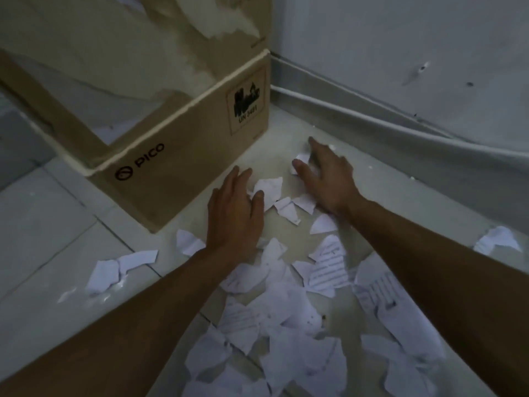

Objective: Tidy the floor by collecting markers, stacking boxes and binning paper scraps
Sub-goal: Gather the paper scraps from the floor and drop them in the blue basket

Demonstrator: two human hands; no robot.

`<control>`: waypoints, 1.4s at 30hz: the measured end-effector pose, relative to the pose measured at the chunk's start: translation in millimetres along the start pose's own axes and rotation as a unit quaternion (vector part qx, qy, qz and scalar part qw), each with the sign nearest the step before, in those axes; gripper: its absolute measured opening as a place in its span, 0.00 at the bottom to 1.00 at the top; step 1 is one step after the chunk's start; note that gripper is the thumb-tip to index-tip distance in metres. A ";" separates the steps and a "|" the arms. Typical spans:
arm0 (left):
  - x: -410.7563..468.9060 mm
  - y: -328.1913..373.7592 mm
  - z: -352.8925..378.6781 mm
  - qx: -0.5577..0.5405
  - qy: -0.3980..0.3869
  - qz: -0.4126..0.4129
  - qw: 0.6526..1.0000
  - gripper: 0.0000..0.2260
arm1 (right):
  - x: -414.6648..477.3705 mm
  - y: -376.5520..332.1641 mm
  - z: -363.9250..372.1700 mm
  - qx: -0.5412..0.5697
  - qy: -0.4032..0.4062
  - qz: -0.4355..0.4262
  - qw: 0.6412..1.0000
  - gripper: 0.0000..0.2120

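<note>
Torn white paper scraps (289,316) lie scattered over the tiled floor, thickest at the bottom centre. My left hand (233,213) rests palm down on the floor beside a brown PICO cardboard box (183,156), fingers apart, with its thumb against one scrap (267,189). My right hand (329,176) is spread over the floor near the wall, its thumb and fingers around a small crumpled scrap (300,161). Whether that scrap is gripped I cannot tell. No markers are in view.
The open box stands at the left against a taller torn cardboard sheet (177,38). A grey skirting board and wall (400,121) run along the right. Loose scraps lie at the far right (496,239) and left (120,267).
</note>
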State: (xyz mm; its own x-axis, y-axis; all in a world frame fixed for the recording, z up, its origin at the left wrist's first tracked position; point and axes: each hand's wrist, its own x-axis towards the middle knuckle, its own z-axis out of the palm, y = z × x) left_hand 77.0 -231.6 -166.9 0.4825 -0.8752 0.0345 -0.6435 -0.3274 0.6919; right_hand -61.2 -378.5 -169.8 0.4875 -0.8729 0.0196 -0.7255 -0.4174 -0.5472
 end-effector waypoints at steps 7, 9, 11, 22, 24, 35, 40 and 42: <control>-15.4 0.3 -21.5 -0.125 0.003 -0.048 0.991 0.20 | -52.1 -55.9 27.1 0.116 -0.088 -0.225 0.963 0.11; -33.9 -4.7 -34.9 -0.092 0.030 -0.013 0.995 0.17 | -69.3 -55.4 22.4 0.157 -0.058 -0.196 0.966 0.16; -55.5 -16.0 -53.0 -0.038 0.106 0.029 0.993 0.16 | -73.7 -44.3 12.0 0.109 0.003 -0.131 0.985 0.23; -111.4 -76.3 -72.8 0.094 0.079 -0.126 0.984 0.26 | -124.7 -89.0 49.3 0.089 -0.145 -0.231 0.958 0.39; -110.3 -66.2 -66.6 0.045 0.068 -0.071 0.994 0.27 | -121.9 -88.6 53.2 0.095 -0.107 -0.231 0.962 0.40; -106.0 -73.1 -47.7 0.149 -0.022 0.050 0.987 0.44 | -113.2 -102.4 48.7 0.182 -0.159 -0.230 0.943 0.17; -109.7 -71.4 -40.3 0.243 -0.055 0.053 0.967 0.44 | -103.2 -54.9 13.7 -0.031 0.071 -0.085 0.993 0.18; -114.4 -67.2 -38.6 0.221 -0.040 0.063 0.972 0.42 | -110.2 -46.6 11.2 -0.079 0.003 0.040 0.996 0.25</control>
State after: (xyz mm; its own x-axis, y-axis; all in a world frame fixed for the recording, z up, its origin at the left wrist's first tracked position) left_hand 87.9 -95.7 -189.5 0.3476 -0.9372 0.0299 -0.8954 -0.3223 0.3071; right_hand -75.6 -260.0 -155.9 0.4227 -0.9062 -0.0123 -0.8296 -0.3814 -0.4079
